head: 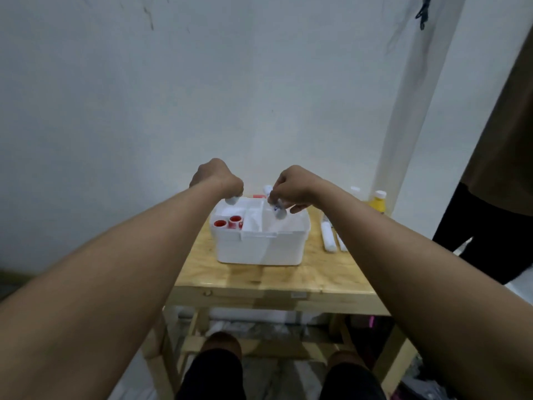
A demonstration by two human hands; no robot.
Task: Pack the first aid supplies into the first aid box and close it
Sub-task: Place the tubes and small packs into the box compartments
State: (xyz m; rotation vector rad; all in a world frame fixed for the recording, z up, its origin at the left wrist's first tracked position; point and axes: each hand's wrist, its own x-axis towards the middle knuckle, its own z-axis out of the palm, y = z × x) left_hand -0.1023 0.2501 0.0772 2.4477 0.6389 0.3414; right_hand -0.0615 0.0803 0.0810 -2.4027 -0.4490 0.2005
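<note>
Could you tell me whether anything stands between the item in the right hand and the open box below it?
Nothing visible does. The right hand pinches a small pale item over the open right compartment of the first aid box; the two red-capped containers sit in its front-left compartment, aside.

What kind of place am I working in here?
Likely a makeshift workroom or storage corner rather than a clinic: a plywood table against a scuffed white wall, with clutter on the floor beneath.
</note>
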